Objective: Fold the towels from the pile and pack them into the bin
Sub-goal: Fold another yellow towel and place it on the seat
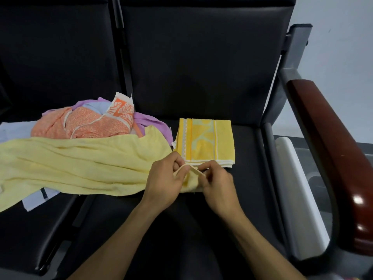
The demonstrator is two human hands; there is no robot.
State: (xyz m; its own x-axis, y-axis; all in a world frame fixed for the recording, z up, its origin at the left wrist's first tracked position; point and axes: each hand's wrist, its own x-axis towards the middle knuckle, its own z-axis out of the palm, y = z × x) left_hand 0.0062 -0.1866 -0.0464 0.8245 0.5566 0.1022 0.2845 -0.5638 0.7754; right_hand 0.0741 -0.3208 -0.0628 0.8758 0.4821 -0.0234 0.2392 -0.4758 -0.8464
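2 hands met at the right end of the pale towel, which sprawled across the seat from the far left to the middle. The left hand pinched the towel's edge between thumb and curled fingers, and the right hand pinched the same bunched corner just beside it. My read: this was the hunt for a corner, the very start of folding towel number 2. 1 yellow patterned towel already lay folded flat, touching the far side of the hands. The pile, orange, purple and white, sat behind the pale towel on the left. Next, I'd say, the hands had to part along the edge to the other corner and shake the cloth out flat before any fold. The bin was probably the grey-white container past the armrest on the right, though I couldn't be sure. No brand, label or writing was readable anywhere.
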